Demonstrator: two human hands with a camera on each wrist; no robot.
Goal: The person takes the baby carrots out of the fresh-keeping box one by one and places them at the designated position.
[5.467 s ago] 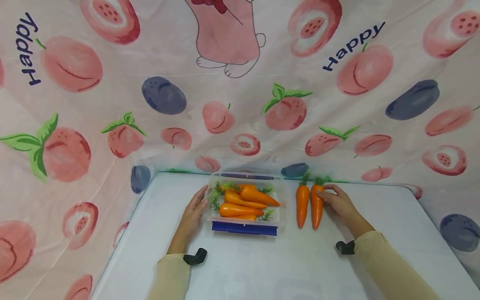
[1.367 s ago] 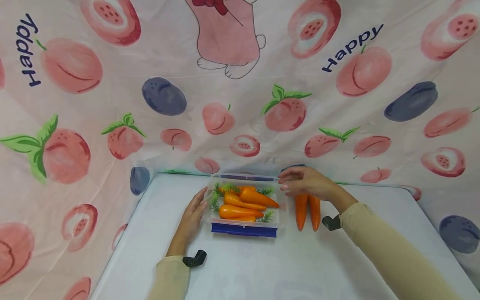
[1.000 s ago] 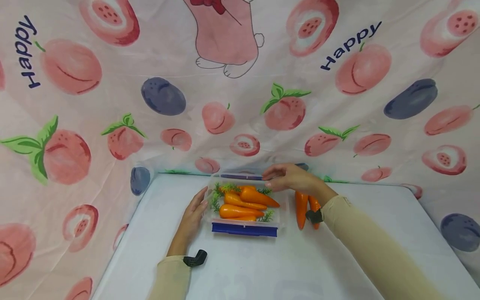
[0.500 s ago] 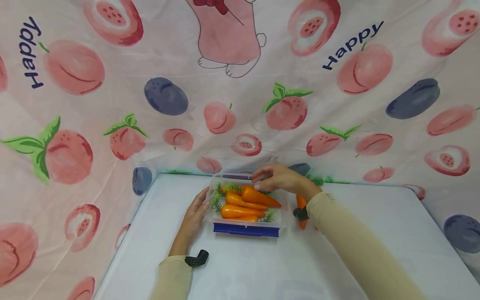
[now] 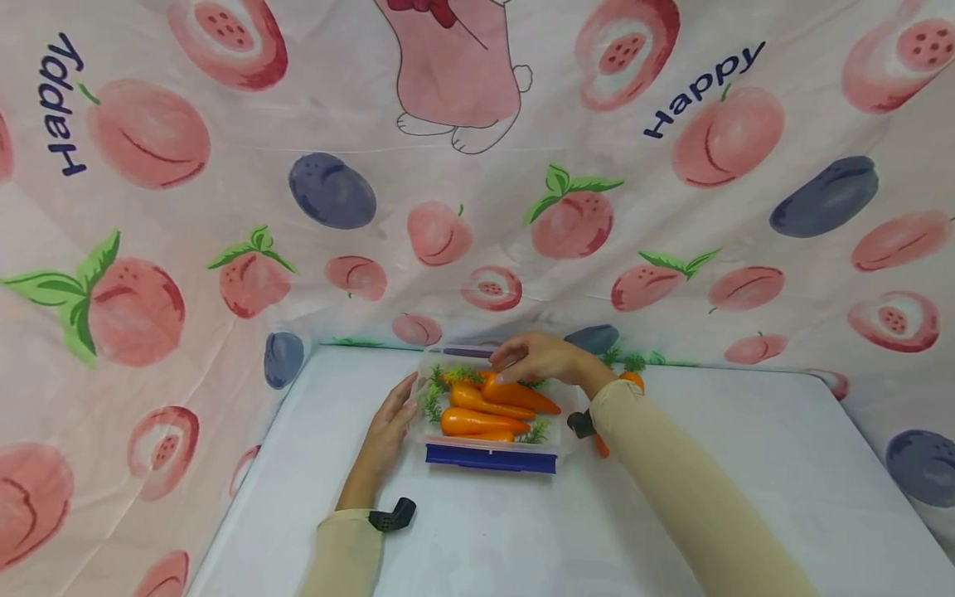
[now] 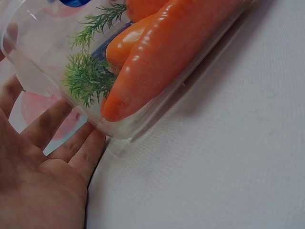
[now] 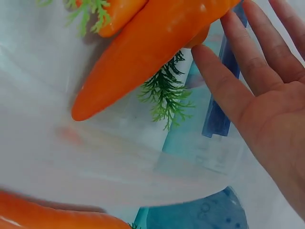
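Note:
A clear plastic box (image 5: 477, 442) with blue clasps (image 5: 491, 458) holds several orange toy carrots with green leafy tops. My left hand (image 5: 390, 427) rests against the box's left wall, its fingers spread along the plastic in the left wrist view, below the carrot leaves (image 6: 88, 78). Over the back of the box, my right hand (image 5: 548, 361) reaches in with fingers extended. Its fingertips are right at the thick end of the topmost carrot (image 5: 525, 396); in the right wrist view that carrot (image 7: 147, 52) lies beside the fingers, which do not wrap round it.
Right of the box, two more carrots lie on the white table (image 5: 477, 531), mostly behind the right forearm; one shows its top (image 5: 632, 380), the other its tip (image 5: 601, 446). A fruit-print cloth (image 5: 462, 182) hangs behind the table.
My right hand has left the two carrots outside the box and moved left over the box, down to the topmost carrot inside. My left hand stays at the box's left wall.

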